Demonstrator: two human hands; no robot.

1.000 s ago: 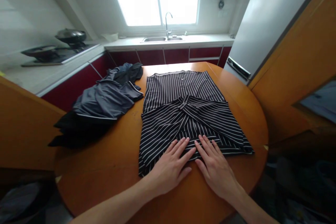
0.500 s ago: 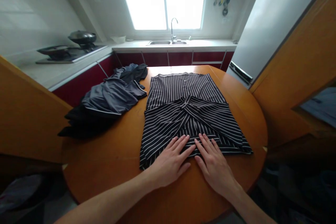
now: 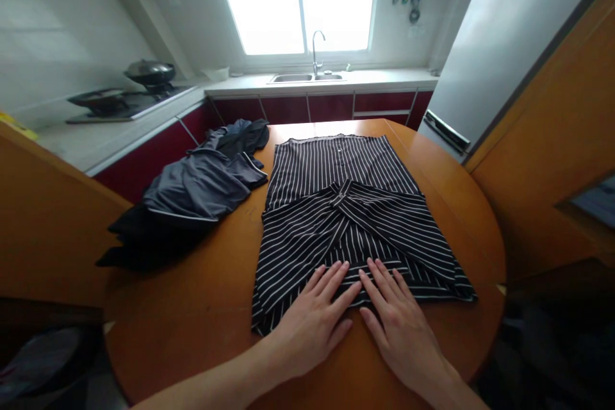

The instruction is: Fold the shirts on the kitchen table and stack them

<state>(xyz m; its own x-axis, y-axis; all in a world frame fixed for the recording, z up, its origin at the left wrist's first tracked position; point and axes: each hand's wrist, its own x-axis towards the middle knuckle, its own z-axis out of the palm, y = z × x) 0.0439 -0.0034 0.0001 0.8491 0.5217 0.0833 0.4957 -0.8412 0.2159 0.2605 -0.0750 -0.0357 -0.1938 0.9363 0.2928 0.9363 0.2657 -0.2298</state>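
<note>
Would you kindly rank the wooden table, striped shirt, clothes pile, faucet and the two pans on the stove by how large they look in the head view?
1. Wooden table
2. Striped shirt
3. Clothes pile
4. Dome-lidded pan and flatter pan: too alike to rank
5. Faucet

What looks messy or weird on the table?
The rumpled clothes pile looks messy: its black cloth seems to poke past the left edge of the table. The striped shirt under the left hand and right hand lies flatter. I see no spill.
</note>
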